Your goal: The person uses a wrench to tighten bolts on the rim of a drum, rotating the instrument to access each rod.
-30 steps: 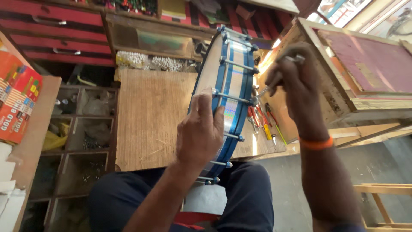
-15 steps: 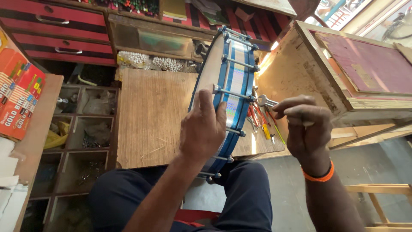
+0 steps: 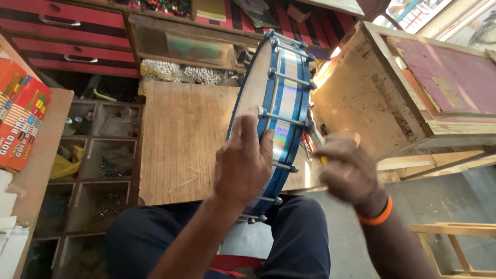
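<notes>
A person seated at a low wooden desk looks down at their own two hands and a blue drum stood on its edge in the centre of the frame, its lower rim resting toward the lap so the shiny side band and metal tension rods face right. The left hand, just below centre, lies flat against the pale drumhead with fingers spread and curled over the rim, seemingly to keep the drum upright and steady. The right hand, right of centre and blurred, is closed around a slim tool whose yellowish handle end and metal tip barely show; its fingers are curled in tightly, and the tip sits next to a tension rod on the drum's side, though whether it touches cannot be told. An orange wristband circles that wrist. At the left edge are a red printed box and open compartments of small parts. Red drawers run across the top, and a worn wooden cabinet fills the upper right.
</notes>
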